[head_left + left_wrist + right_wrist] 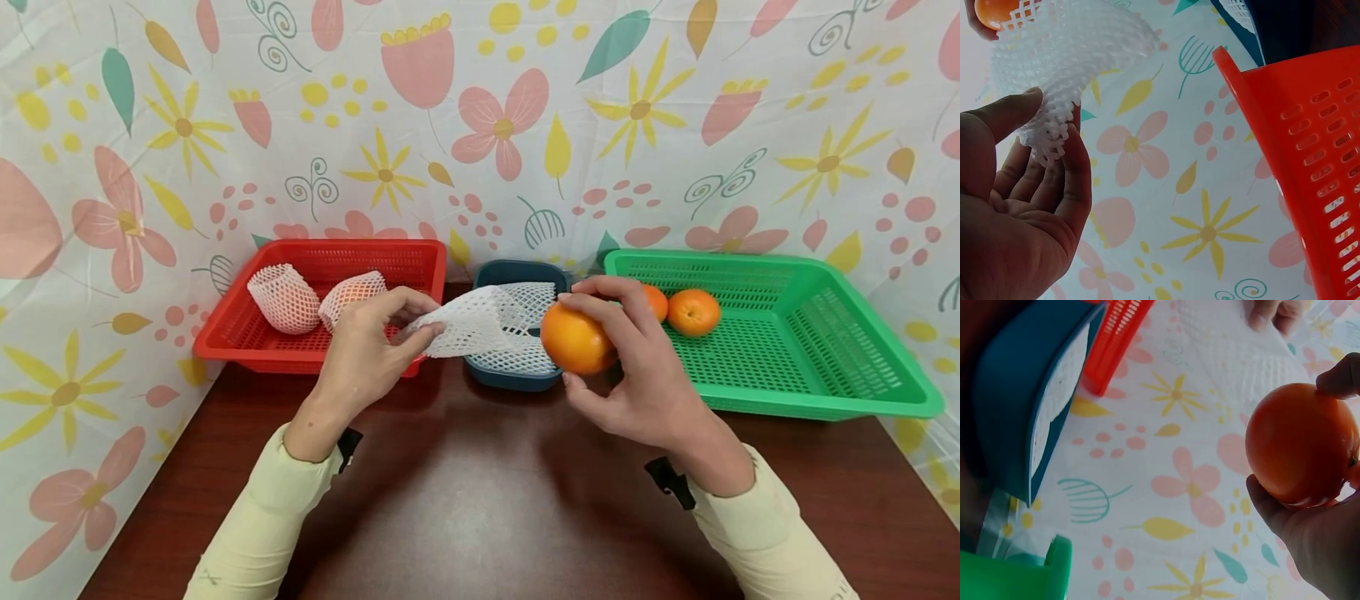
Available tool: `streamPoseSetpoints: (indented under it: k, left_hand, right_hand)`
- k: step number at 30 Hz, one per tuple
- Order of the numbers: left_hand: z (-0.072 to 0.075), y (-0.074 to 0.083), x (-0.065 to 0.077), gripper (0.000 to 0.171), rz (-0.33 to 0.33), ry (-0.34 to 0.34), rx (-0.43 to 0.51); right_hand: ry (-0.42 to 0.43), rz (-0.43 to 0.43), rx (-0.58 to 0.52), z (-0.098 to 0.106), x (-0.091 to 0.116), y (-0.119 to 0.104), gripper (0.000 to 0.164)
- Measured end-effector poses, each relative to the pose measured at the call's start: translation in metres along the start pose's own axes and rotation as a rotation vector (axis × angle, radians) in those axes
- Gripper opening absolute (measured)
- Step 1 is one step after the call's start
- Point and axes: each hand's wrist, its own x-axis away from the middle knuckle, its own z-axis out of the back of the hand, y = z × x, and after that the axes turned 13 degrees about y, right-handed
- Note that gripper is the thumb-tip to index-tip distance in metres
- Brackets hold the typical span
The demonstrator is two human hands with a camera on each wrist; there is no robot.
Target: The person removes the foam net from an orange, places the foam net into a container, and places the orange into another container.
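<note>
My left hand pinches one end of a white foam net sleeve, which stretches rightward above the blue bin. In the left wrist view the thumb presses the net against the fingers. My right hand grips an orange fruit between thumb and fingers, just right of the sleeve's loose end. The right wrist view shows the smooth round fruit with the thumb and fingers around its edge. Fruit and sleeve look close together; whether they touch I cannot tell.
A red basket at the left holds two net-wrapped fruits. Behind the hands stands a dark blue bin with more foam nets. At the right, a green basket contains orange fruits. A patterned curtain hangs behind.
</note>
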Motion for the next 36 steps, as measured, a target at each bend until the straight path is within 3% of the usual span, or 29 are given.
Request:
streamPoseSetpoints:
  k: [18, 36]
  left_hand:
    - [-0.013, -0.004, 0.003, 0.027, -0.088, -0.012, -0.001]
    - [-0.028, -0.004, 0.006, 0.025, -0.128, -0.022, 0.038]
  right_hand:
    - [0.041, -0.043, 0.129, 0.031, -0.006, 0.022, 0.071]
    - [0.063, -0.153, 0.204, 0.042, -0.009, 0.044, 0.078]
